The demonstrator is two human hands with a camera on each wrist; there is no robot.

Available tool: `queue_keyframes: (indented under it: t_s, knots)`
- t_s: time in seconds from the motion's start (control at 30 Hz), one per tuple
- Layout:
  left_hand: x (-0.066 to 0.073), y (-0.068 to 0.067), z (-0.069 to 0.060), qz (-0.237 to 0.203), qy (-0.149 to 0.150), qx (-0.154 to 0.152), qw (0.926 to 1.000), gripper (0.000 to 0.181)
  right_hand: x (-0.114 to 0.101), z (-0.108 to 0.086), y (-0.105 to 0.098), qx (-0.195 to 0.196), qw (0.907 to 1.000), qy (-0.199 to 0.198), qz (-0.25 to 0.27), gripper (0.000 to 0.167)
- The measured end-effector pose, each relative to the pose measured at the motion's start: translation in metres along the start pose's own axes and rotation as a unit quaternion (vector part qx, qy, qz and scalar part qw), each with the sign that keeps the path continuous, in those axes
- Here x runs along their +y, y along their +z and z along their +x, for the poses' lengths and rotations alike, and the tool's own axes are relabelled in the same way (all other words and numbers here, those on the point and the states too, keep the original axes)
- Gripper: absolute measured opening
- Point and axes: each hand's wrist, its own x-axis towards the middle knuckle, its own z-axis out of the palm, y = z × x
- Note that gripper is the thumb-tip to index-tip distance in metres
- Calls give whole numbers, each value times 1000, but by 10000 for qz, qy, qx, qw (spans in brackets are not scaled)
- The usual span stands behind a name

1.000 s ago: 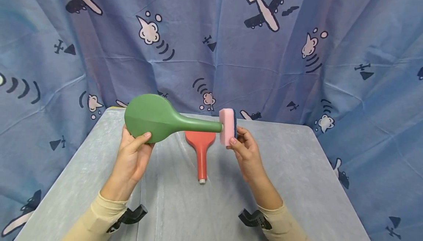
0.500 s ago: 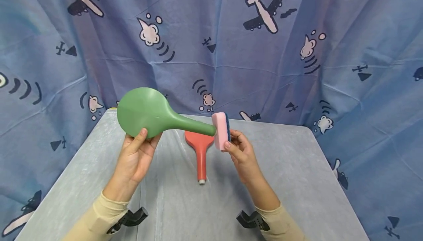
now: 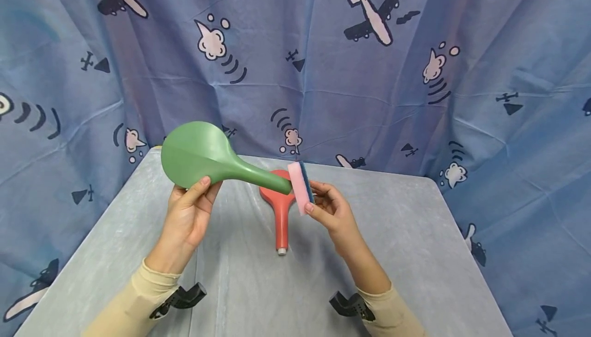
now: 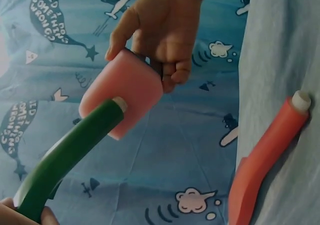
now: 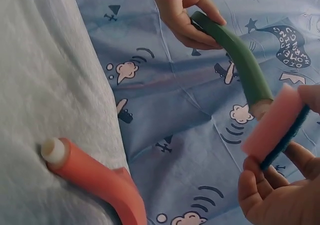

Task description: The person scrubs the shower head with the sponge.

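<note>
A green paddle-shaped thing [image 3: 196,155] with a broad round head and a long handle is held above the table. My left hand [image 3: 186,219] grips its head from below, thumb on the near face. The handle slopes down to the right and ends in a pale tip [image 4: 120,104]. My right hand [image 3: 334,219] pinches a scrub sponge [image 3: 301,188] at its lower edge, pink foam toward the handle and dark blue scouring side away. In both wrist views the pale tip appears to touch the foam. The sponge leans slightly.
A red thing [image 3: 281,224] of like shape lies on the grey-covered table [image 3: 406,244] behind the hands, pale handle tip toward me. A blue curtain [image 3: 258,34] with aeroplane prints hangs behind the table. Each wrist wears a black mount [image 3: 184,296].
The green thing has shifted left, and its handle end has dropped into a steeper slope. The right hand has moved left with the sponge, which has tilted. The red thing stays in place.
</note>
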Motion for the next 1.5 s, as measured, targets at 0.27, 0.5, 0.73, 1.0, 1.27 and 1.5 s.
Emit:
queue_keyframes:
  t_s: [0.27, 0.5, 0.73, 1.0, 1.27, 1.5]
  knots:
    - [11, -1, 11, 542, -73, 484, 9973, 43, -4, 1, -3, 152, 9909, -383, -1285, 58]
    - [23, -6, 21, 1426, -355, 426, 9882, 42, -6, 1, -6, 604, 9670, -642, -2390, 61]
    - [25, -20, 32, 2447, -863, 488, 9645, 28, -4, 2, -11, 803, 9471, -1110, -2901, 62]
    - [26, -50, 47, 2915, -1151, 229, 9494, 9, -3, 4, -14, 911, 9428, -1158, -2992, 61]
    - [30, -80, 65, 3228, -1783, 124, 9294, 12, 0, 7, -18, 989, 9415, -1088, -3033, 62]
    - [25, -102, 79, 3677, -2330, 114, 9002, 10, 3, 8, -20, 1018, 9414, -1087, -3027, 62]
